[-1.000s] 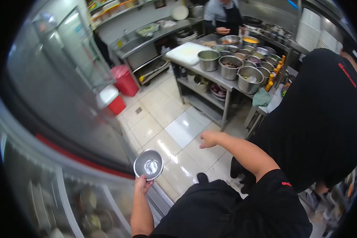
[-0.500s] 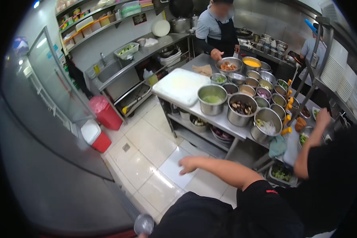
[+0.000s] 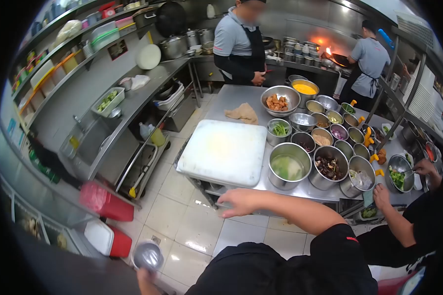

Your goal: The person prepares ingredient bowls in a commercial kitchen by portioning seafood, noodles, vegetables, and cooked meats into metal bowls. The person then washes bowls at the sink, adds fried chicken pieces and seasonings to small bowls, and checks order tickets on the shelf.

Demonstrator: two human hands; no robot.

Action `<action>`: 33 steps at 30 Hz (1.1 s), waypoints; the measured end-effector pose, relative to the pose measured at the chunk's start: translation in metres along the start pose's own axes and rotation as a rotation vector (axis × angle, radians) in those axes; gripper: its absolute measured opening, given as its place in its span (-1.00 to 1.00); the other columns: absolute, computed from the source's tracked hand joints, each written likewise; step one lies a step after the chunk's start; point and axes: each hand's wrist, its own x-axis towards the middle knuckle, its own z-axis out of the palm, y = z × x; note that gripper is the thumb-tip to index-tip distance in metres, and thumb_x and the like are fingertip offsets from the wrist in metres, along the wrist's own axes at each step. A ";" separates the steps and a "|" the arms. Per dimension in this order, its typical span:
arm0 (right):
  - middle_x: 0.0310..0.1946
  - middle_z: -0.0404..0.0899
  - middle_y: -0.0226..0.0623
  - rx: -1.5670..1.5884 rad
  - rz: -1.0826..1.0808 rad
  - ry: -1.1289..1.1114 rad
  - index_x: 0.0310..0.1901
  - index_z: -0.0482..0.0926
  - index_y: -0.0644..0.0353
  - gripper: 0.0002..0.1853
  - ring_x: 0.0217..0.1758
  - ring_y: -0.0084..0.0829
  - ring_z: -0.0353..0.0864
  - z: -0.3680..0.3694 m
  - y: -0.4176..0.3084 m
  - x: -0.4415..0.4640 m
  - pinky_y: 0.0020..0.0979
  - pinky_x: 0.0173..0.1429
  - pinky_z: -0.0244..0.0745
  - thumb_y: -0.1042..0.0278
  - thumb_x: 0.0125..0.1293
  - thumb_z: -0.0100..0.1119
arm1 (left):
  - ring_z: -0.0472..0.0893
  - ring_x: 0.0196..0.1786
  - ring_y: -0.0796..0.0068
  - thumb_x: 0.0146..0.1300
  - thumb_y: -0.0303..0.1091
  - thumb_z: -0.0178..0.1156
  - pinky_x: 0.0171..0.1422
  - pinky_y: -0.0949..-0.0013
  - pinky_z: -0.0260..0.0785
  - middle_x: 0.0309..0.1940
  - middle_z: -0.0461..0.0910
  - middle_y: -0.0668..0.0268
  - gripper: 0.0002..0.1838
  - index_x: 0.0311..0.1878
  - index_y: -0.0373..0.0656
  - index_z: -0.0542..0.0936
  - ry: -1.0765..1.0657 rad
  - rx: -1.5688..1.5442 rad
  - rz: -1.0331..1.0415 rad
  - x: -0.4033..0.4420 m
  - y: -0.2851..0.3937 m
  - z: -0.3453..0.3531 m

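Note:
At the lower left, my left hand (image 3: 145,278) grips a round metal bowl (image 3: 147,255), slightly blurred, held out over the floor tiles. My right arm reaches across in front of me. My right hand (image 3: 238,202) holds nothing, its fingers stretched loosely to the left. It hangs in the air just short of the thick white cutting board (image 3: 224,152), which lies on the steel table. Nearest on the table are a pot of pale green liquid (image 3: 290,166) and a pot of dark mushrooms (image 3: 329,167).
A bowl of orange-brown pieces (image 3: 277,103) and several small pots of ingredients crowd the table. Co-workers stand behind it, one beside a flaming wok (image 3: 337,60). Close on my right, a co-worker's hand (image 3: 381,196) is by the pots. Red bins (image 3: 118,202) stand left.
My view has swung toward the table and cutting board. The metal bowl in my left hand has come up and left into fuller view. Flames now show at the stove.

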 end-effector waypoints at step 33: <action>0.00 0.64 0.05 0.045 0.333 -0.055 0.24 0.45 0.35 -0.34 -0.05 -0.12 0.70 -0.167 0.035 0.931 -0.18 0.02 0.59 0.01 0.27 0.35 | 0.67 -0.19 0.05 0.31 -0.35 0.11 -0.21 0.08 0.58 -0.16 0.62 -0.06 -0.46 0.33 -0.22 0.27 0.084 0.302 0.372 0.647 0.794 0.328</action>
